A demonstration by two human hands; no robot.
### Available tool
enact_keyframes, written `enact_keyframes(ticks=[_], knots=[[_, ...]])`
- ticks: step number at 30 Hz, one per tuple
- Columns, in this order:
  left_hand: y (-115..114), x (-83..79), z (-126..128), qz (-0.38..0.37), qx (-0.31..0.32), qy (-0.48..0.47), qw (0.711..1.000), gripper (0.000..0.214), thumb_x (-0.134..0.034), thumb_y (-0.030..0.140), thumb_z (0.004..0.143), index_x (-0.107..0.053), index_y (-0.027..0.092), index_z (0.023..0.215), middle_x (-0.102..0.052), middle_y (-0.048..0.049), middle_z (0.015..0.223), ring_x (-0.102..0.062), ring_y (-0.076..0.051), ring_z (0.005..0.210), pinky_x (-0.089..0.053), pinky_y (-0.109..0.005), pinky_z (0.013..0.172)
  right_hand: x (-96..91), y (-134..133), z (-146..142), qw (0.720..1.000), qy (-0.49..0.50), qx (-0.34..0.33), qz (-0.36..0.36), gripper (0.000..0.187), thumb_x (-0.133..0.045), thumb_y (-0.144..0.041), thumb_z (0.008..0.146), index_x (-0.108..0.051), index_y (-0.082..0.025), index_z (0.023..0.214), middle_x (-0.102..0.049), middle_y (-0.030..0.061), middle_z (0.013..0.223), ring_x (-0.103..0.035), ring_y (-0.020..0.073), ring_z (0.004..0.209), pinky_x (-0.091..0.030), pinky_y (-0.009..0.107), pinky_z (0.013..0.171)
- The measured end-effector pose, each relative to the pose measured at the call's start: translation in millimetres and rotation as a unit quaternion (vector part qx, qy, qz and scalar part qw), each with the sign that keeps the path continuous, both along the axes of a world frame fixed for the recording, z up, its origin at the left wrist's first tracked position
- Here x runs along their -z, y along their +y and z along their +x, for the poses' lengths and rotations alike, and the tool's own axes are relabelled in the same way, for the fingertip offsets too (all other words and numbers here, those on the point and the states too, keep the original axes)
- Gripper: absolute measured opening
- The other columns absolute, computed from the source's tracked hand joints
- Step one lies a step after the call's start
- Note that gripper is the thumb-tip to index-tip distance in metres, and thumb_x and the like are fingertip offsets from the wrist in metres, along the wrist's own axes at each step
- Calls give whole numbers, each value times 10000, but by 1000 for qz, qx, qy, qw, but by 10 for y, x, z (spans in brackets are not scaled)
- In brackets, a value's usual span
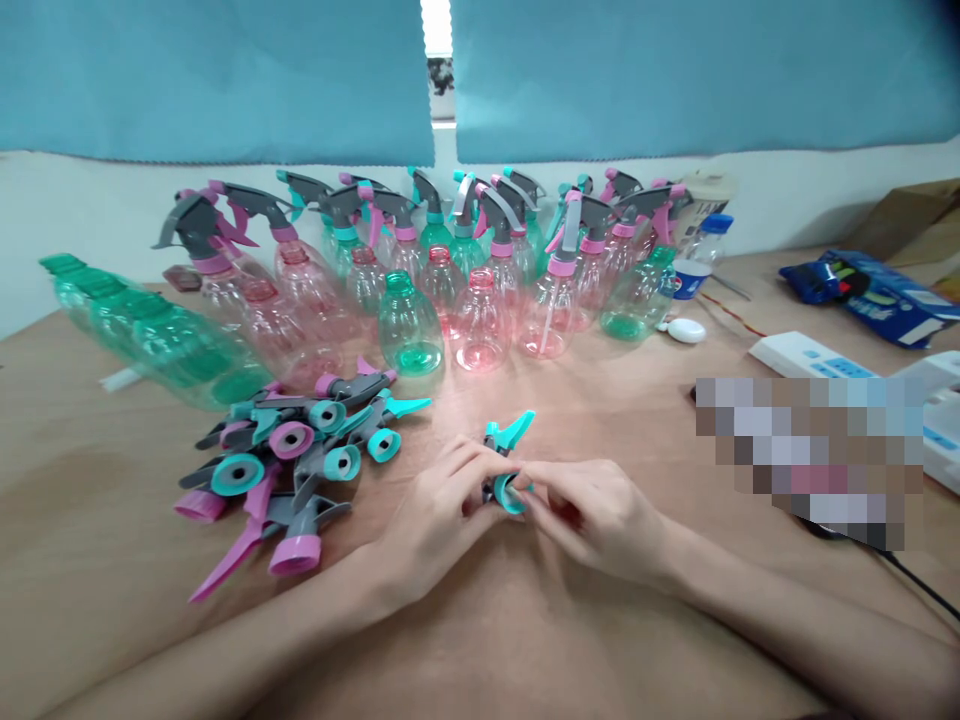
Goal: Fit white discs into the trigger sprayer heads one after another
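My left hand [439, 505] and my right hand [592, 515] meet at the middle of the wooden table [525, 620], both closed round one teal and grey spray trigger head [507, 462]. Its teal lever points up and away from me, and its teal screw cap sits between my fingertips. To the left lies a pile of loose trigger heads [292, 465] in pink, teal and grey. Behind my hands stand an open green bottle [409, 328] and an open pink bottle [480, 325].
Several capped spray bottles [487, 240] in pink and green stand in rows at the back. A packed bundle of green bottles [150, 330] lies at the left. A white power strip [814, 358], a blue package [870, 285] and a black cable [911, 585] are at the right.
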State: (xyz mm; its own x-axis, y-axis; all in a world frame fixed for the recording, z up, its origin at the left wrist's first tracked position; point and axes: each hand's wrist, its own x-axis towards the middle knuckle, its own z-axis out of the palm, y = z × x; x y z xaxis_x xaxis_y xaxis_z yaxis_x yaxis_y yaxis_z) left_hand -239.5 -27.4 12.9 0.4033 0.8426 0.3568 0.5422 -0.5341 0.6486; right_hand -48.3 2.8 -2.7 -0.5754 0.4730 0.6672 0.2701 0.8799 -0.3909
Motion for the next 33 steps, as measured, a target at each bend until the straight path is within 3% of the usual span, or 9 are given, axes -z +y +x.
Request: enact_keyframes(ticks=[5,17,25,28,33], knots=[[6,10,2,19,-5,-2,1000,227,-654,97,808,-619,211,1001,-598,3,834,-506,-145,772,-434,-257,698,-60,-14,-4,997,-42,26,57,157,-462,-133,890,-578,-111,993,-616,0,625,-534,100,486,-390,222,482],[9,-5,-5,7,1,5,1000,201,-667,153,808,-635,210,998,-635,-12,862,-519,-174,845,-456,-293,753,-97,-5,30,993,-87,35,73,155,-463,-149,897,-613,-110,886,-600,4,603,-531,118,510,-358,248,464],[12,-12,2,12,4,7,1000,222,-664,167,812,-642,203,1030,-659,-20,912,-524,-173,855,-466,-304,777,-133,-47,31,990,-95,48,90,253,-408,-134,919,-621,-114,784,-584,15,576,-510,118,480,-343,253,451],[12,-13,0,13,8,8,1000,211,-660,176,815,-646,204,1025,-661,-22,910,-530,-173,852,-471,-299,762,-143,-51,33,993,-90,34,68,243,-414,-146,920,-620,-115,795,-594,19,585,-522,118,495,-356,247,459],[10,-16,-5,10,19,12,1000,185,-633,171,835,-639,210,1016,-658,-23,888,-534,-171,838,-473,-284,722,-116,-26,56,998,-41,-27,-37,135,-486,-137,895,-613,-144,941,-659,9,700,-571,95,567,-438,199,533]])
